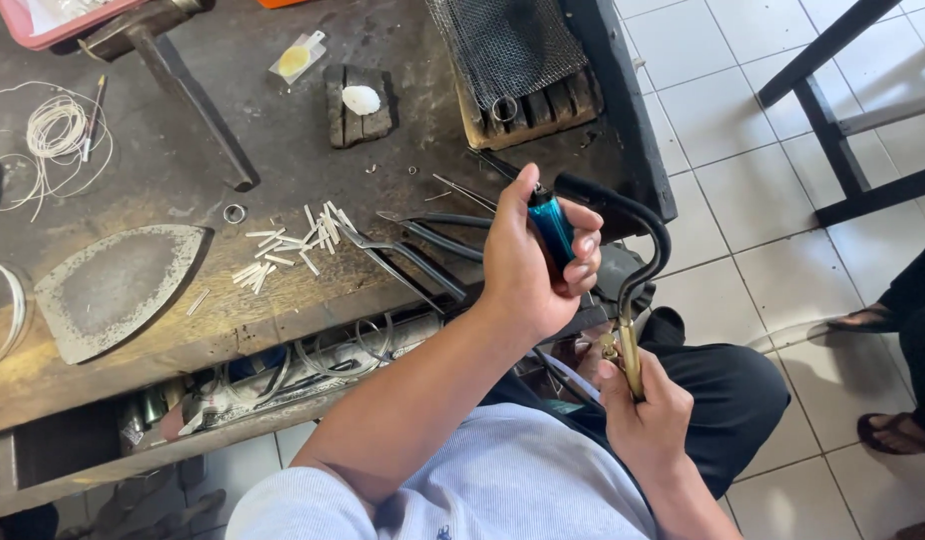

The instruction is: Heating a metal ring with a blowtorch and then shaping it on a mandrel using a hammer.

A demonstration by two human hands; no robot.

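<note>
My left hand [528, 262] is closed around a slim blue lighter [553, 232], thumb on top, just off the front right corner of the dark workbench [183, 180]. Lower down, over my lap, my right hand [645, 412] grips the brass handle of a gas torch [629, 355]. The torch's black curved nozzle [638, 215] arches up and ends close beside the lighter. No flame shows.
On the bench lie pliers and tweezers [423, 245], several short silver wire pieces [283, 245], an iron-shaped metal plate [113, 285], a wire coil [53, 130], a charred block with a white lump [361, 100] and mesh on wood [513, 50]. Another person's sandalled feet [893, 430] rest at right.
</note>
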